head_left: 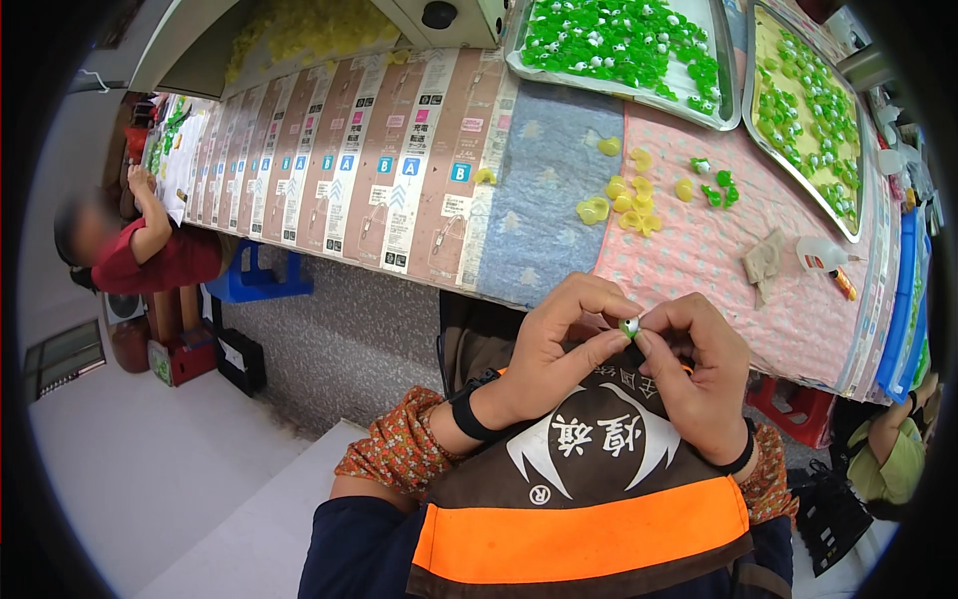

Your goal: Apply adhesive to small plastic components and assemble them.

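Note:
Close in front of my apron, a small green-and-white plastic piece (629, 325) with a dark dot, like an eyeball, sits between my fingertips. My left hand (554, 349) is closed in a pinch on its left side. From the other side, the thumb and forefinger of my right hand (699, 364) pinch it too, covering part of it. Beyond my hands, several loose yellow cup-like pieces (634, 205) lie on the cloth-covered table. To their right is a small group of green pieces (718, 190), one with a white ball.
Two metal trays, one (733, 115) at the back and one (750, 110) farther right, hold many green-and-white pieces. A glue bottle (818, 254) and a crumpled rag (763, 262) lie at right. A machine housing (449, 25) stands at back left, and a person (150, 245) sits at far left.

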Demonstrator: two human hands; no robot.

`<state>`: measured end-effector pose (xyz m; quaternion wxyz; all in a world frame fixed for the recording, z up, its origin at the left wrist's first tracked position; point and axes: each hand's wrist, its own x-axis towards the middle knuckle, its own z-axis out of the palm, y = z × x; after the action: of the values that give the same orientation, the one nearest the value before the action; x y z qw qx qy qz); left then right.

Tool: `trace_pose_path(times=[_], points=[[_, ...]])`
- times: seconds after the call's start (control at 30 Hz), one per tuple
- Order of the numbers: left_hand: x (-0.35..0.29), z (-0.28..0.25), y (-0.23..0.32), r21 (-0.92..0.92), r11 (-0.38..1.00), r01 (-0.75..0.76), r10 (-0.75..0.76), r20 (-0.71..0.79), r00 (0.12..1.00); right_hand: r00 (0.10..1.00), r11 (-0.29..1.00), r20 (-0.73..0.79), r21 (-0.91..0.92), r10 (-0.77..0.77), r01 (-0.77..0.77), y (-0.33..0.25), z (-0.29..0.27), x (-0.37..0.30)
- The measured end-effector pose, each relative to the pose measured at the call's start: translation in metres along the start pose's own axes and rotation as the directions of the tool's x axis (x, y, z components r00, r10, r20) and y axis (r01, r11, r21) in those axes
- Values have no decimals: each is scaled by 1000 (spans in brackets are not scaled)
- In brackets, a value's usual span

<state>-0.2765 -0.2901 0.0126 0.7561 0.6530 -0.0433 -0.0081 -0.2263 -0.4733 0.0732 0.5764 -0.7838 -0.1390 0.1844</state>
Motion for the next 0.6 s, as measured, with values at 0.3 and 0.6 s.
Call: trace_pose_path(times=[0.3,0.6], points=[[-1,5,9,-699,548,460,-456,212,864,994,994,19,1,-108,108,-4,0,8],[-1,7,13,-663,601,447,-482,145,864,989,984,22,-102,-145,147,2,-1,8]])
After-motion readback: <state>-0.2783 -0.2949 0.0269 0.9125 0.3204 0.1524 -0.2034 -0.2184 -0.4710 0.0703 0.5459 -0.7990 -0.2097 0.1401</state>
